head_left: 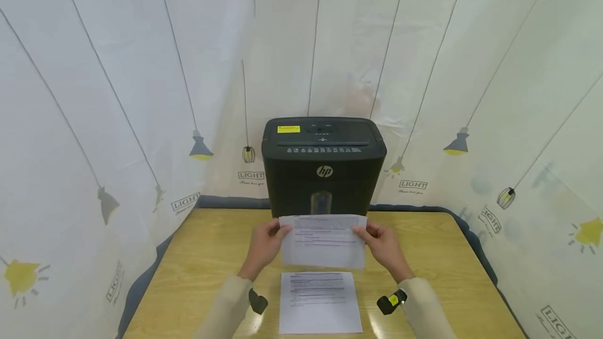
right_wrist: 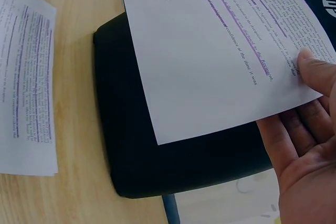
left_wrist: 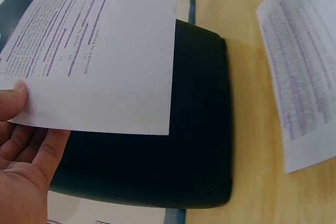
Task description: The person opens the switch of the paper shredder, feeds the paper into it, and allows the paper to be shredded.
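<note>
A printed sheet of paper (head_left: 323, 250) with purple-marked lines is held up between both hands, in front of a black HP paper shredder (head_left: 292, 182). My left hand (head_left: 265, 245) pinches its left edge, thumb on the printed face and fingers behind. On the opposite edge my right hand (head_left: 383, 247) pinches the sheet in the same way. Both wrist views show the sheet (left_wrist: 126, 77) overlapping the shredder's dark body (right_wrist: 126, 145). Nearer the person, a second printed sheet (head_left: 320, 315) lies flat on the table, apart from the held one.
The wooden table (head_left: 198, 276) reaches back to the shredder, whose top has a slot and a yellow label (head_left: 289, 129). White cloth (head_left: 282, 25) printed with hanging lamps surrounds the table on the back and sides. A dark blue strip (head_left: 235, 202) runs along the table's edges.
</note>
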`<action>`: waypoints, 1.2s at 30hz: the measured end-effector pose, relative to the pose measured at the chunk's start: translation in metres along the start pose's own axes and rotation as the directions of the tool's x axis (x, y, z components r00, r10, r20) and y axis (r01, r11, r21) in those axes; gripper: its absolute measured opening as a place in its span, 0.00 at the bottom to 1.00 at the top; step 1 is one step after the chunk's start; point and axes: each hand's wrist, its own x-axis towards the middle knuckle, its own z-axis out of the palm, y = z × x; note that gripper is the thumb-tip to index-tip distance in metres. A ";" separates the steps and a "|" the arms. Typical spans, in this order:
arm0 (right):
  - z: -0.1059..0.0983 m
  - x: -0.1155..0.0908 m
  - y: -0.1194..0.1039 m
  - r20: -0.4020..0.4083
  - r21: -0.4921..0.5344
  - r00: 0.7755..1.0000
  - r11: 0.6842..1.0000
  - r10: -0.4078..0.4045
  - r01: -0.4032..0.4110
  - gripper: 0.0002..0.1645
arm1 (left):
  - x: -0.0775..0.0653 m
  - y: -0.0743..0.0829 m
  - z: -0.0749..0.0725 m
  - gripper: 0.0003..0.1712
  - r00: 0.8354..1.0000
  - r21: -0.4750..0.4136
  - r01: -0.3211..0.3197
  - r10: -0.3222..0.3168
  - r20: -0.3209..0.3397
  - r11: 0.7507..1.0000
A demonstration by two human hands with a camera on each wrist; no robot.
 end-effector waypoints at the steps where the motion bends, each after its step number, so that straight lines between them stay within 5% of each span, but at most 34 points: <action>1: 0.000 0.001 -0.003 -0.004 0.003 1.000 1.000 0.003 -0.003 0.19 | 0.002 0.002 -0.001 0.07 1.000 -0.006 -0.002 0.002 0.000 1.000; 9: -0.004 0.010 -0.019 -0.024 -0.032 1.000 0.999 0.001 -0.002 0.19 | 0.015 0.018 -0.011 0.08 1.000 -0.002 -0.002 0.002 0.010 1.000; 17: -0.012 0.020 -0.038 -0.029 -0.049 0.993 0.992 -0.118 0.116 0.18 | 0.031 0.029 -0.019 0.10 0.996 0.021 -0.087 0.087 -0.018 0.996; 23: -0.018 0.025 -0.051 -0.037 -0.066 0.992 0.991 -0.120 0.117 0.19 | 0.039 0.037 -0.020 0.08 0.989 0.013 -0.144 0.145 -0.027 0.989; 36: -0.034 0.033 -0.073 -0.034 -0.065 0.984 0.983 -0.177 0.174 0.22 | 0.063 0.068 -0.026 0.06 0.986 -0.018 -0.166 0.166 0.006 0.986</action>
